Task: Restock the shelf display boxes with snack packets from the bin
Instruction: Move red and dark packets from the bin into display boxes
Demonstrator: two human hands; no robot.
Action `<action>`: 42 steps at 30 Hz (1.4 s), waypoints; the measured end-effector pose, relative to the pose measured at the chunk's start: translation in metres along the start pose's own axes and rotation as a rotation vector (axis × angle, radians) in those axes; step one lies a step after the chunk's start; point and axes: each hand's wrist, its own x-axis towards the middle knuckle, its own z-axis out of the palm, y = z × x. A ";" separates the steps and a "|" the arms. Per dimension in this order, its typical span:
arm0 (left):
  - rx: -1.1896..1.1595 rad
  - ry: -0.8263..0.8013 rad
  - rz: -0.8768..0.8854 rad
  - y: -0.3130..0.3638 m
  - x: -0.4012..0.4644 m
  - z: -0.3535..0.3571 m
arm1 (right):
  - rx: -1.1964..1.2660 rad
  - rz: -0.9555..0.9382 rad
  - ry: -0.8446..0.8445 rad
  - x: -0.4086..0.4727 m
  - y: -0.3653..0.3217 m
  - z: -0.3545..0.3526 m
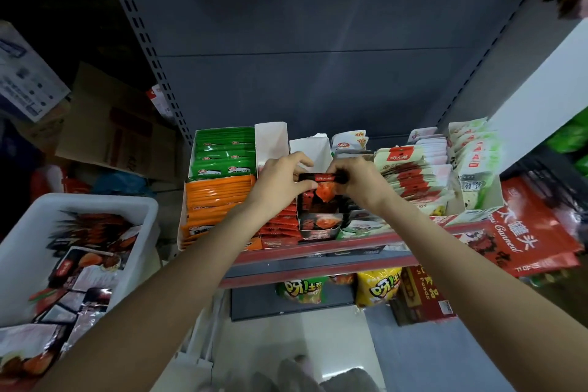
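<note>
Head view: both hands pinch one black-and-red snack packet (321,184) by its top edge, left hand (280,183) at its left end, right hand (356,181) at its right, holding it upright over a dark display box (319,226) on the shelf (318,259). White bin (95,200) of packets sits lower left.

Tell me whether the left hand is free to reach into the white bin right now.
Probably not yet: the left hand and right hand both grip a black packet. The bin itself lies open, unobstructed.
</note>
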 end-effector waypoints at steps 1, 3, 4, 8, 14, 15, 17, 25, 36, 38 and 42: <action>0.036 -0.004 0.019 0.001 -0.002 -0.002 | -0.040 0.007 -0.028 0.000 -0.001 0.002; 0.154 -0.051 0.049 0.003 -0.004 -0.004 | -0.092 0.016 -0.112 -0.001 -0.002 0.003; 0.189 -0.075 0.054 0.003 -0.005 -0.003 | -0.084 0.015 -0.154 -0.001 -0.002 0.002; 0.165 -0.171 0.016 0.004 -0.007 0.001 | -0.182 -0.048 -0.232 -0.004 -0.005 -0.001; 0.095 -0.272 -0.005 0.000 -0.009 -0.011 | -0.346 -0.063 -0.332 -0.007 -0.006 0.007; 0.121 -0.299 0.009 -0.001 -0.009 -0.011 | -0.320 -0.048 -0.344 -0.008 -0.006 0.005; 0.142 -0.336 0.017 0.000 -0.011 -0.009 | -0.262 -0.025 -0.346 -0.010 -0.005 0.001; 0.097 -0.266 0.016 -0.003 -0.024 -0.002 | -0.371 -0.068 -0.223 -0.016 -0.005 0.009; -0.123 0.201 -0.042 -0.043 -0.064 -0.073 | -0.015 -0.066 -0.006 -0.008 -0.103 0.040; -0.112 0.299 -0.084 -0.069 -0.086 -0.098 | 0.035 -0.113 0.003 0.000 -0.135 0.068; -0.131 0.393 -0.256 -0.148 -0.142 -0.149 | 0.042 -0.198 -0.080 0.017 -0.207 0.149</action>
